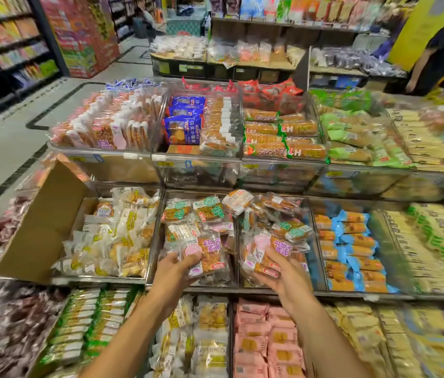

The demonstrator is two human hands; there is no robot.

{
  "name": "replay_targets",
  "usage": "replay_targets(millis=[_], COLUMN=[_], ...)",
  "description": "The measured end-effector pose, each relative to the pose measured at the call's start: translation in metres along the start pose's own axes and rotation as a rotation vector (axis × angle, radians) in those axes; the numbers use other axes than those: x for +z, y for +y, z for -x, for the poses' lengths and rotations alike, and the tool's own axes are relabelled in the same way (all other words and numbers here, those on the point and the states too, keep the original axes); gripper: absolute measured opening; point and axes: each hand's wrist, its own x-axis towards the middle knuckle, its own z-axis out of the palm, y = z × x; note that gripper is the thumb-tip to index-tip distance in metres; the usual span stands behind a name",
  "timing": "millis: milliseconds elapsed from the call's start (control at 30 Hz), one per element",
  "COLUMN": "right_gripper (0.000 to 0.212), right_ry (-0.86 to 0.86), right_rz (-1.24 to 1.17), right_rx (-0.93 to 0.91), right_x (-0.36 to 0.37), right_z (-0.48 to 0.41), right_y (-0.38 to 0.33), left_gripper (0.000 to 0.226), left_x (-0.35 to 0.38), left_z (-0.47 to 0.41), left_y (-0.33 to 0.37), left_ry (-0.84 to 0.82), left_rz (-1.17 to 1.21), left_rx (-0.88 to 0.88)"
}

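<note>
Pink-label snack packets in both hands, over the mixed middle-tier bins.

Left hand (pixel 173 271) is curled round one pink-label packet (pixel 210 255). Right hand (pixel 283 279) pinches a small bunch (pixel 272 252) just beside it, both low over the middle-tier bins (pixel 158 241). Green-label packets (pixel 207 211) lie jumbled among them. Looks like sorting. Hold by the sealed edges rather than the brittle middle, keep labels facing one way, and take them to the matching pink row (pixel 100 129) on the upper tier.

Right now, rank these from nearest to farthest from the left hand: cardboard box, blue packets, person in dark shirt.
1. Cardboard box, in the next bin, left of the left hand.
2. Blue packets, upper tier, straight behind.
3. Person in dark shirt, far right aisle.
</note>
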Motion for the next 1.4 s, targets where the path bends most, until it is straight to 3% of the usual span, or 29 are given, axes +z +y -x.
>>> replay_targets(millis=[167,333,400,567,700,800,1000,1133,1300,1400], right_gripper=[0.124,0.139,0.131,0.114,0.101,0.08,0.045,0.045,0.025,0.029], right_ry=[-0.059,-0.161,-0.235,-0.423,-0.57,-0.7,-0.908,-0.986,-1.059,-1.094], right_rz=[0.147,0.264,0.312,0.472,0.538,0.57,0.652,0.724,0.807,0.848], right_rx=[-0.035,0.003,0.021,0.054,0.109,0.156,0.243,0.269,0.308,0.331], right_x=[-0.022,-0.015,-0.005,0.029,0.064,0.092,0.157,0.203,0.251,0.277], right_z=[-0.009,-0.015,-0.015,-0.016,0.007,0.031,0.084,0.122,0.166,0.194], right_y=[-0.008,-0.007,-0.003,0.025,0.052,0.071,0.112,0.15,0.204,0.238], left_gripper=[0.033,0.031,0.039,0.034,0.051,0.058,0.035,0.043,0.033,0.03], left_x=[0.024,0.021,0.011,-0.021,-0.051,-0.073,-0.122,-0.167,-0.226,-0.263], left_z=[0.011,0.031,0.043,0.093,0.137,0.173,0.238,0.278,0.319,0.342], left_y=[-0.001,-0.005,-0.009,-0.02,-0.037,-0.048,-0.062,-0.069,-0.08,-0.087], left_ry=[0.03,0.136,0.201,0.374,0.527,0.628,0.767,0.879,0.977,1.016], left_rz=[0.005,0.054,0.09,0.189,0.27,0.335,0.37,0.416,0.44,0.48], left_rx=[0.024,0.05,0.055,0.085,0.134,0.181,0.26,0.281,0.317,0.33])
